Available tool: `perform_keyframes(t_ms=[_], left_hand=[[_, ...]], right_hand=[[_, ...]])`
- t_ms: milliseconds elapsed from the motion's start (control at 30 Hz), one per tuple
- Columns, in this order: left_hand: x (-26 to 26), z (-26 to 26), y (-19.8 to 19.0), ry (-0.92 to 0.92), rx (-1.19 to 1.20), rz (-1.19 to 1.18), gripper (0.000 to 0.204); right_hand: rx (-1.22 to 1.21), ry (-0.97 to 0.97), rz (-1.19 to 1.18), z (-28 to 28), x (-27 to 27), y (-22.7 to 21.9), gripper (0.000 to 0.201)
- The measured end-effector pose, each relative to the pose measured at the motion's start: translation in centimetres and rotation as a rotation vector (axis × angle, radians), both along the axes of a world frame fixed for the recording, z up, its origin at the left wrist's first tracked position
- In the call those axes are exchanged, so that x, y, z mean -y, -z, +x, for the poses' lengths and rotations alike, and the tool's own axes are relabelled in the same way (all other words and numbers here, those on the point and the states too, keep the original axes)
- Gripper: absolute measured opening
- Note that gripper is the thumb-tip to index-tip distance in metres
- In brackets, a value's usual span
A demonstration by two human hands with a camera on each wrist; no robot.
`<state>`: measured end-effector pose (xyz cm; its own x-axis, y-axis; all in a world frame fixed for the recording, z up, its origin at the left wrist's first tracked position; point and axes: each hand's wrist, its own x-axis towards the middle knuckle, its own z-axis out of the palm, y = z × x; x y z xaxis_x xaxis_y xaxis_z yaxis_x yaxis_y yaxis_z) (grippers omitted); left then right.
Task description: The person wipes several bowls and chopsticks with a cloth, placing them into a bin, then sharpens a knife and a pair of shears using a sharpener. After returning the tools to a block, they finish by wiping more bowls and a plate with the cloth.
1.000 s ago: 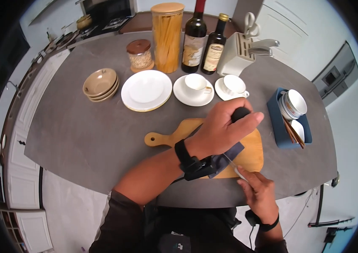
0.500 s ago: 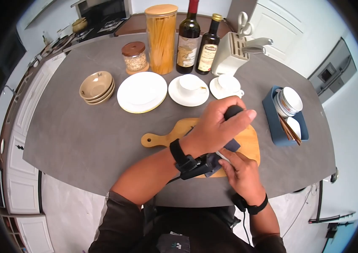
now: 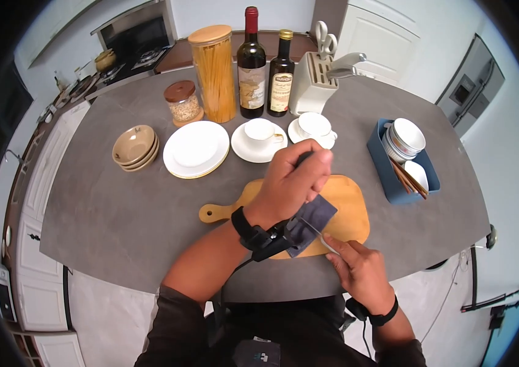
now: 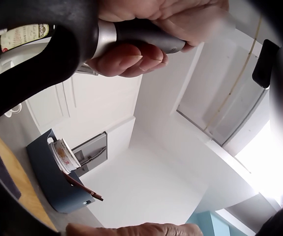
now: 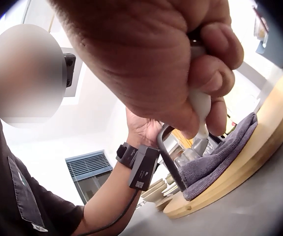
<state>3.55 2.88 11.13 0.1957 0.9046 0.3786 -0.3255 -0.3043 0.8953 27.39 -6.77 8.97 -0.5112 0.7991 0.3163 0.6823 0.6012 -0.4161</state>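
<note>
My left hand (image 3: 290, 183) grips the black handle of a knife sharpener (image 4: 148, 35), which has a silver collar and a looped black guard. It stands on a folded dark grey towel (image 3: 317, 221) that lies on the wooden cutting board (image 3: 352, 205). My right hand (image 3: 362, 269) holds a knife by its white handle (image 3: 328, 244), index finger and thumb along it. The thin blade points forward and left over the towel, towards the sharpener's base, which my left wrist hides in the head view. In the right wrist view, the black guard (image 5: 170, 160) meets the towel.
Beyond the board stand white plates (image 3: 195, 150), two cups on saucers (image 3: 259, 133), brown bowls (image 3: 136, 147), a pasta jar (image 3: 215, 76), bottles (image 3: 252, 79) and a knife block (image 3: 314, 82). A blue bin (image 3: 388, 174) with bowls and chopsticks sits right. The table's edge runs just before me.
The right hand first slid the knife forward and left under the left wrist, then drew it back towards the body. The left hand has kept its grip on the sharpener. The head view has shifted.
</note>
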Motion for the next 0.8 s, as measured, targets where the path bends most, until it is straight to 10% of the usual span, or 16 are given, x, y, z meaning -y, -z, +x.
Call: perform_keyframes(t_ms=[800], left_hand=[[-0.2, 0.4, 0.8, 0.000, 0.035, 0.007, 0.051]], right_hand=[[-0.075, -0.048, 0.010, -1.1, -2.1, 1.0, 0.038]])
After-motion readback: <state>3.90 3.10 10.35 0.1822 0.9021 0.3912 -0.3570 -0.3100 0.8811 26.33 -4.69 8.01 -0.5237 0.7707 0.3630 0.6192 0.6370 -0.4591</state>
